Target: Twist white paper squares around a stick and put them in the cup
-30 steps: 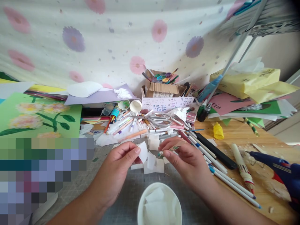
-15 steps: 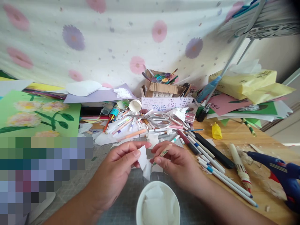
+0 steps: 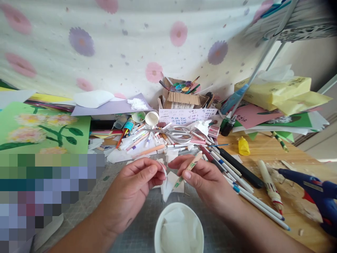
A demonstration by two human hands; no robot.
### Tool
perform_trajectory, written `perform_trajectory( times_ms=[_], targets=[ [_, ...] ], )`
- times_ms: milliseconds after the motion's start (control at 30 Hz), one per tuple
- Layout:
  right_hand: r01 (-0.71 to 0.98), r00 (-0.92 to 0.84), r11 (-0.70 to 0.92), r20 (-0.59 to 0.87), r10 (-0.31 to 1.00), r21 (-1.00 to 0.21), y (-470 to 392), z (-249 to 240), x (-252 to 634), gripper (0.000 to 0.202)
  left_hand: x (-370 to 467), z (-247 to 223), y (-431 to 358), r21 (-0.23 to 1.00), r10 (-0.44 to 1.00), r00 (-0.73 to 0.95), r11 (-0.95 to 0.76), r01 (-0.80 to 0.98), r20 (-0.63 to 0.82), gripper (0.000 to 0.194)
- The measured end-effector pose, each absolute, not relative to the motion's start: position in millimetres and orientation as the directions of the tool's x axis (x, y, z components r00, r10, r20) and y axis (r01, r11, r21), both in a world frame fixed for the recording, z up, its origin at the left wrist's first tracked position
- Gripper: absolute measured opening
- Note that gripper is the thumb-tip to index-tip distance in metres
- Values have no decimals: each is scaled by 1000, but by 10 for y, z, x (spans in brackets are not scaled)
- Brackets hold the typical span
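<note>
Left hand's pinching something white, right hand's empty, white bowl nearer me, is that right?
Not quite: the right hand isn't empty; the head view shows it holding a pale stick with green marks. The left hand does pinch a white piece, and the white bowl is nearer you.

Two hands made the count, one left hand [image 3: 139, 181] and one right hand [image 3: 204, 180], and just one wooden stick [image 3: 193, 163]! One white bowl [image 3: 156, 232], one blue glue gun [image 3: 310, 184], one yellow bottle [image 3: 244, 146], one cardboard box [image 3: 183, 100]: singles everywhere! Two large purple flowers [image 3: 81, 41] lit up the curtain [image 3: 131, 21], and four blossoms [image 3: 27, 134] (the lowest was partly blotted out) sat on one green painting [image 3: 84, 121]. The heaped pens [image 3: 151, 150]? Too jumbled to number, and the white paper scraps [image 3: 166, 184] overlapped beyond counting!
</note>
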State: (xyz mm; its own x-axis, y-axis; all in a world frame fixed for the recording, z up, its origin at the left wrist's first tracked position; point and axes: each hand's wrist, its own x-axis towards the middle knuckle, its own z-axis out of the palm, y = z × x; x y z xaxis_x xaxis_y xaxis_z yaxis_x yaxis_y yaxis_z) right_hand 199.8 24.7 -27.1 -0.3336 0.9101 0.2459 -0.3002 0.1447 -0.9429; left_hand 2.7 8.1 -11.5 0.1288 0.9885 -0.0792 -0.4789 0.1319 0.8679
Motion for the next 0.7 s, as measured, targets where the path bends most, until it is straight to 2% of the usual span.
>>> perform_trajectory(
  times_ms=[100,167,333,433,567,633,700],
  targets=[
    [-337,-382,-3,134,914,-941,244,-290,1957,24,43,-115,95,872,985,140,155,-464,-101,12],
    [-327,-357,-16,108,928,-945,252,-301,1935,29,61,-112,101,874,985,131,158,-459,-109,14],
    [-241,-312,29,106,944,-970,294,-308,1943,39,73,-90,87,867,987,53,157,-474,-150,36],
    [-161,-314,66,114,942,-985,318,-292,1972,36,60,-79,81,890,986,23,158,-428,-164,28],
    [-15,-297,141,139,945,-990,320,-254,2007,17,54,-71,97,938,993,-5,110,-329,-118,16],
    [37,-256,211,194,947,-977,310,-238,2018,12,56,-64,100,946,994,8,109,-307,-112,18],
    [1,-195,303,297,935,-953,297,-229,2023,11,57,-57,92,949,993,41,114,-295,-107,20]
  ],
)
